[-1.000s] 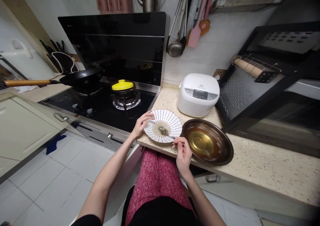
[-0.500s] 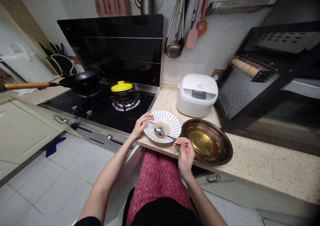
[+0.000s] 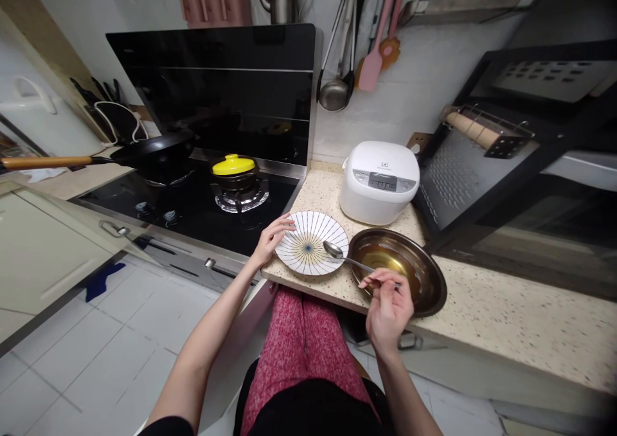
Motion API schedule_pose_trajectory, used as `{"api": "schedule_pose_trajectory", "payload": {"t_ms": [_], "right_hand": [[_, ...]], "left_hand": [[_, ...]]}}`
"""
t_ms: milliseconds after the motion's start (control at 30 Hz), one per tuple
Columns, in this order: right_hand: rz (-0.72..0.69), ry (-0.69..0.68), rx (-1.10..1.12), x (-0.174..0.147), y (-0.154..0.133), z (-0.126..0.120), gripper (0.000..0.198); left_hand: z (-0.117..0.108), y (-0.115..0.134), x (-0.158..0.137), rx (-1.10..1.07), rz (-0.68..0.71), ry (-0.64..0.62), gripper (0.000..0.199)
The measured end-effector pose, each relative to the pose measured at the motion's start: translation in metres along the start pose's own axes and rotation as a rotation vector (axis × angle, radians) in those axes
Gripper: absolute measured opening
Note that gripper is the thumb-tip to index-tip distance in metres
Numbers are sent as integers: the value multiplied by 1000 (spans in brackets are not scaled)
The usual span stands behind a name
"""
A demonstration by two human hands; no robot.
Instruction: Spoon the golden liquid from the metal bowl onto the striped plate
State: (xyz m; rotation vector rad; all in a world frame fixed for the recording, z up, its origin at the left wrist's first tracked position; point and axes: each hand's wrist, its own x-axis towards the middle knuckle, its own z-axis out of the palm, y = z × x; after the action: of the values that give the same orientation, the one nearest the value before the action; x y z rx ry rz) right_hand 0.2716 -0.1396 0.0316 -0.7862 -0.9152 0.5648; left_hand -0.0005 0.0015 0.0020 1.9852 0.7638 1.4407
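A white plate with dark radiating lines lies on the counter by its front edge. My left hand rests at the plate's left rim, fingers stretched over it. In my right hand, closed round the handle, is a metal spoon; its bowl hangs over the plate's right side. Just right of the plate stands a wide metal basin with a shiny golden-brown inside, and my right hand is over its near left edge. What the basin holds is hard to make out.
Behind the basin sits a white rice cooker. On the stove are a small pot with a yellow lid and a black wok with a wooden handle. A ladle and a pink spatula hang on the wall.
My right hand has moved right with the spoon, from the plate's front right to the basin. The spoon's bowl has shifted from the plate's middle to its right side. My left hand stays put.
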Motion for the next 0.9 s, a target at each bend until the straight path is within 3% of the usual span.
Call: {"api": "schedule_pose_trajectory", "payload": {"t_ms": [267,433,600,900], "right_hand": [[-159,158,-101,17,-12,-25,21],[-225,140,-242,18,-14,-40,19],[-306,-19,-387,10,-8,-55,18],[-679,-469,-506,13,-15,-62,18]], "left_hand": [[-1,-2,0,0,4,3,39],[-1,-1,0,1,3,3,38],[-1,-3,-1,-1,3,8,38],[-1,-2,0,-3,-1,-4,37]]}}
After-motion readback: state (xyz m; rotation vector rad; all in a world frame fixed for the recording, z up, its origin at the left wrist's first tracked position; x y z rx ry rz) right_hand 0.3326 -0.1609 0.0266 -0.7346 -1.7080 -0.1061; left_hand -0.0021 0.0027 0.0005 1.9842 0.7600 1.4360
